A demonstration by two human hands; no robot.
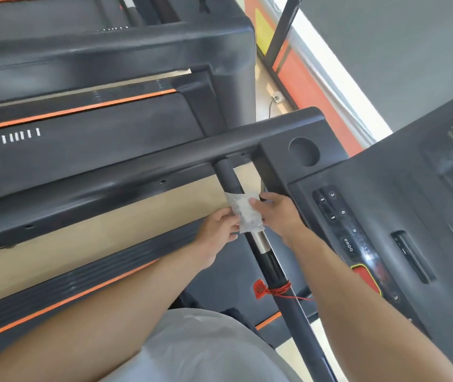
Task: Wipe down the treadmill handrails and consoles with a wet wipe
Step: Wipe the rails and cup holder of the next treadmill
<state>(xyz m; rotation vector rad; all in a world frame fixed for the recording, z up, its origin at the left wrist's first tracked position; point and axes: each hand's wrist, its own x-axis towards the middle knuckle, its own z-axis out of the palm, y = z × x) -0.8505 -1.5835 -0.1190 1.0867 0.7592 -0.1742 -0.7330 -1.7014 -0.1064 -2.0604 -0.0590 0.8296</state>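
A white wet wipe [245, 212] lies draped over the inner handrail [275, 271], a dark bar with a silver sensor band. My left hand [217, 230] pinches the wipe's left edge. From the other side my right hand [277, 209] pinches its right edge with thumb and fingers. The bar runs from the long side handrail [137, 161] down toward my body. The console [385, 216] with number keys and a PROG button sits right of my right forearm.
A round cup holder [304, 151] is set in the console's corner. A red safety clip and cord [264, 289] hang on the bar. A second treadmill [109, 64] stands to the left, with tan floor between. An orange and white wall edge [316, 73] runs behind.
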